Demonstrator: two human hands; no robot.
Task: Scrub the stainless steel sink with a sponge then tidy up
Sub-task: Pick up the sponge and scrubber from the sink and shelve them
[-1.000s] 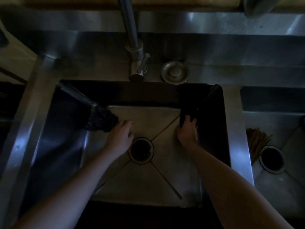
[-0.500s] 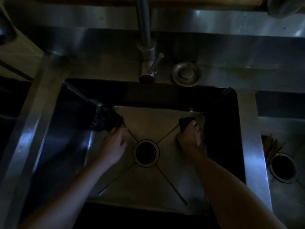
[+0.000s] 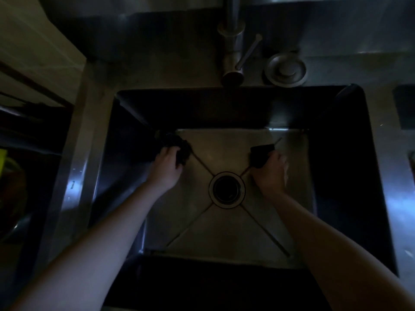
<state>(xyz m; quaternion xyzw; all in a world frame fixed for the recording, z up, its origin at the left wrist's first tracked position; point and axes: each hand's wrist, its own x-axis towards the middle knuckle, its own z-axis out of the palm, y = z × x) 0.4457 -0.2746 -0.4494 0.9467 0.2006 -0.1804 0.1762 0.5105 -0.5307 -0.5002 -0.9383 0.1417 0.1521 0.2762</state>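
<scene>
Left hand (image 3: 166,168) and right hand (image 3: 271,173) curled, gripping — arms outstretched.

The top edge cut off the tall steel faucet pipe (image 3: 233,12). Dimness obscured the dark clump (image 3: 174,142) under the left hand (image 3: 166,170); the right hand (image 3: 270,173) half hid a dark sponge (image 3: 260,154).

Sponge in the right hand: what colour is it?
The sponge looks black, in the head view, though the light is dim.

Dark sponge (image 3: 260,157), seemingly flat, on steel sink (image 3: 224,232) floor.
</scene>
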